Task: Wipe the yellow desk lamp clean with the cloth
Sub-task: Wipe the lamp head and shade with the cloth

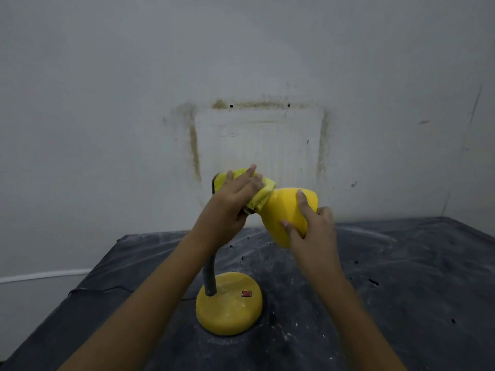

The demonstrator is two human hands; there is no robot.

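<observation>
Squeezing the cloth point(261, 195) round the thin end of the lamp shade point(284, 210), high above the base point(229, 303), with my left hand point(235, 194) while my right hand point(310, 228) grips the wide end, I could tip the yellow desk lamp point(210, 279) if I push hard.

We see the left hand point(235, 195) grip a yellow cloth point(265, 192) around the narrow end of the yellow desk lamp's shade point(284, 207). The right hand point(314, 231) holds the shade's rim. The lamp's round base point(229, 311) stands mid-surface point(401, 277), among dust.
</observation>
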